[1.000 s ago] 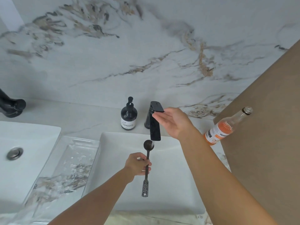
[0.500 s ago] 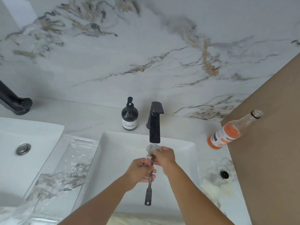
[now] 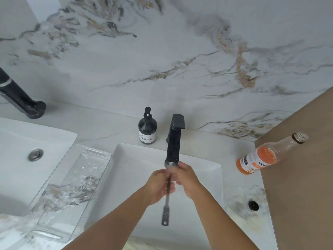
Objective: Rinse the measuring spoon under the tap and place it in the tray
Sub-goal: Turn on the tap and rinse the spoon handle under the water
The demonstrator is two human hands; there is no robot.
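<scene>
The measuring spoon sits over the white basin, its bowl tucked right beneath the spout of the black tap and its long handle running straight back toward the person, perforated end hanging free and nearest the camera; the left hand has its grip clenched around the middle of the handle, so the bowl lies ahead of that grip and the loose tail behind it; the right hand is curled at the bowl end, fingers touching the spoon head, seemingly rubbing it, though blur hides whether it actually pinches the metal; the rinse looks to be in progress, water hard to make out; the clear tray lies on the table just left of the basin, its long axis roughly parallel to the spoon handle; since the left hand is the nearer one and already holds the handle, a sideways carry to the left should set the spoon down lengthwise without turning it
</scene>
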